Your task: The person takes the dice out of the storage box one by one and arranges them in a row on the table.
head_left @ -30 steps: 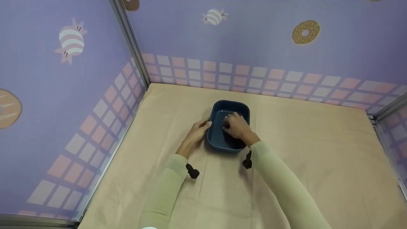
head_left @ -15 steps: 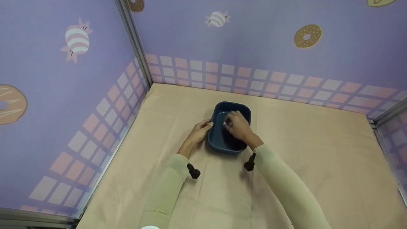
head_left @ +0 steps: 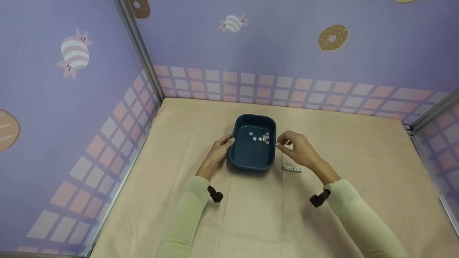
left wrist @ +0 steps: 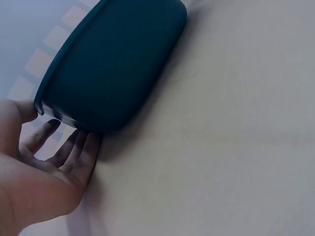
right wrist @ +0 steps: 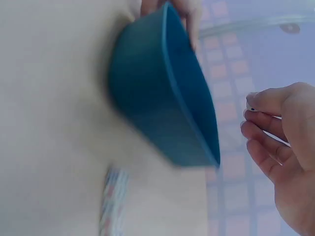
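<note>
A dark blue rectangular bin (head_left: 252, 167) stands on the cloth with several small white dice (head_left: 260, 139) scattered on its floor. My left hand (head_left: 218, 153) holds the bin's left side, thumb at the rim and fingers against the outer wall, as the left wrist view also shows. Just outside the right rim, my right hand (head_left: 300, 149) pinches a white die (right wrist: 250, 107) between thumb and fingertips. Below that hand, several dice lie side by side in a straight row (head_left: 293, 169) on the cloth, to the right of the bin.
A beige cloth (head_left: 251, 215) covers the table. Purple walls (head_left: 279, 46) printed with sweets and checks stand at the back and both sides, with metal posts (head_left: 141, 46) at the corners.
My right hand has moved out of the bin to the right, carrying a die. The dice inside and the row outside are now uncovered. My left hand stays on the bin.
</note>
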A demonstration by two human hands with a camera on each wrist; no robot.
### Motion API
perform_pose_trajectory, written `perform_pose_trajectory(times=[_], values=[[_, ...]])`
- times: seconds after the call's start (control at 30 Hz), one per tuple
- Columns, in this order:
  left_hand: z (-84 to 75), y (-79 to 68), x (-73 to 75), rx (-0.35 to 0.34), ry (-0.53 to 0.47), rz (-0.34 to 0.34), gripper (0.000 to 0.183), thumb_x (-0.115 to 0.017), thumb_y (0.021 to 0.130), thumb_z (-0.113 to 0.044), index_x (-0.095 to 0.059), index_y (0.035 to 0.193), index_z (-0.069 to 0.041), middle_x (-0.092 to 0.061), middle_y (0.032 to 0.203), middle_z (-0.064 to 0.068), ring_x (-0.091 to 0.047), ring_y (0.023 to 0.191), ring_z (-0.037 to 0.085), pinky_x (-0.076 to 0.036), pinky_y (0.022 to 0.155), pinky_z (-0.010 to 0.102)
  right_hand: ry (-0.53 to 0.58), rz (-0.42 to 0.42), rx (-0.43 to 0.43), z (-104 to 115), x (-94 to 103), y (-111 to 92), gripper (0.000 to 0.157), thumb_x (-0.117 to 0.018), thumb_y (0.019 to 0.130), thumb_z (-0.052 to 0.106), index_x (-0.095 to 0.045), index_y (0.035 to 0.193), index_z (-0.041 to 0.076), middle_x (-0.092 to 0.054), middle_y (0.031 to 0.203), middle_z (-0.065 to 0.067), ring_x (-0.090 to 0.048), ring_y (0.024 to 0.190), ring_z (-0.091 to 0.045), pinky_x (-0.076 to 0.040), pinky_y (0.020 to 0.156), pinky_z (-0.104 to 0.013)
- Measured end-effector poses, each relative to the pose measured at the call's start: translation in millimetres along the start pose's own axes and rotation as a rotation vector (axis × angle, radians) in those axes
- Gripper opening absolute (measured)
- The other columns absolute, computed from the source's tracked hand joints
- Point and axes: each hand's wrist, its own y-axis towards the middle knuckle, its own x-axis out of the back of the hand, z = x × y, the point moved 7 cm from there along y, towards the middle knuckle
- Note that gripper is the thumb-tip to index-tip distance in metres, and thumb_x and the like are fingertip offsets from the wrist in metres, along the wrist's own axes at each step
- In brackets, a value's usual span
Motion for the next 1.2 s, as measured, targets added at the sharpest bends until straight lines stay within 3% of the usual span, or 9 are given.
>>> perform_pose_trajectory(times=[0.27,0.57,0.9,1.2], values=[[-0.3,-2.2,3.8,-0.001,-0.032,-0.024,0.051,-0.060,0.110,-0.033,-0.053,0.157,-0.013,-0.053,0.157,0.013,-0.046,0.148,0.029,-0.037,0.122,0.046,-0.054,-0.035,-0.100,-44.1,23.4,-60.9,0.010,-0.078,0.095,0.002,-0.072,0.104,0.003,-0.072,0.098,-0.005,-0.070,0.088,-0.022,-0.061,0.079,-0.046],[5.8,-0.9,1.8,0.030,-0.071,-0.008,0.053,-0.061,0.110,-0.036,-0.051,0.158,-0.014,-0.055,0.154,0.011,-0.051,0.143,0.029,-0.044,0.116,0.046,-0.060,-0.006,-0.240,-82.3,14.9,-106.7,0.015,-0.078,0.092,-0.006,-0.075,0.105,0.001,-0.071,0.100,-0.008,-0.069,0.092,-0.025,-0.061,0.080,-0.046],[4.3,-0.3,0.2,0.017,-0.034,-0.025,0.052,-0.061,0.110,-0.035,-0.054,0.156,-0.012,-0.056,0.154,0.011,-0.048,0.146,0.029,-0.038,0.121,0.045,-0.084,-0.005,-0.267,-91.0,-1.1,-119.2,0.015,-0.079,0.092,-0.004,-0.075,0.106,0.002,-0.070,0.098,-0.004,-0.068,0.089,-0.020,-0.059,0.077,-0.033],[1.6,1.4,-0.3,0.017,-0.032,-0.037,0.051,-0.061,0.110,-0.032,-0.054,0.155,-0.009,-0.055,0.154,0.014,-0.049,0.146,0.030,-0.039,0.121,0.044,-0.077,-0.011,-0.272,-92.2,-6.8,-123.3,0.018,-0.080,0.091,-0.005,-0.076,0.106,0.004,-0.070,0.102,-0.005,-0.067,0.090,-0.019,-0.056,0.075,-0.031]])
